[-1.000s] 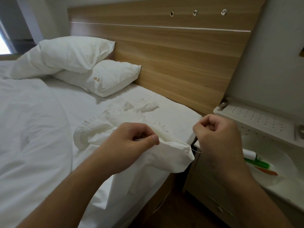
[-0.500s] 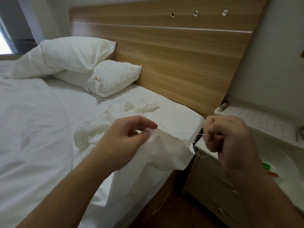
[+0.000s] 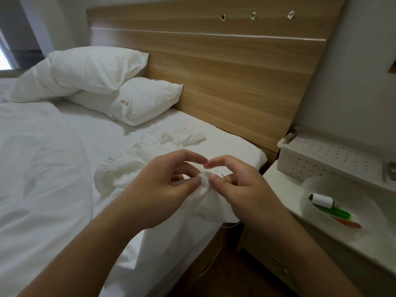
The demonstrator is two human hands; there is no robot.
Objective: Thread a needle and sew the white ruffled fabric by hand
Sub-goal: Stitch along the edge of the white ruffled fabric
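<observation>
Both hands meet over the bed (image 3: 64,168) edge. Left hand (image 3: 162,189) pinches a fold of the white ruffled fabric (image 3: 128,174) between thumb and forefinger; right hand (image 3: 242,194) pinches the same fold just beside it, needle (image 3: 224,176) tucked against its fingers. Thread (image 3: 230,226) hangs slack below the fabric. Risks: needle tip so near the left fingertips could prick them; slack thread could tangle or snag on the bed edge.

Two pillows (image 3: 120,91) are stacked against the headboard (image 3: 235,67), behind the ruffled fabric (image 3: 132,168) on the bed (image 3: 42,168). A nightstand (image 3: 285,189), right of the bed, carries a bowl (image 3: 321,185) in which a thread spool (image 3: 322,200) is held.
</observation>
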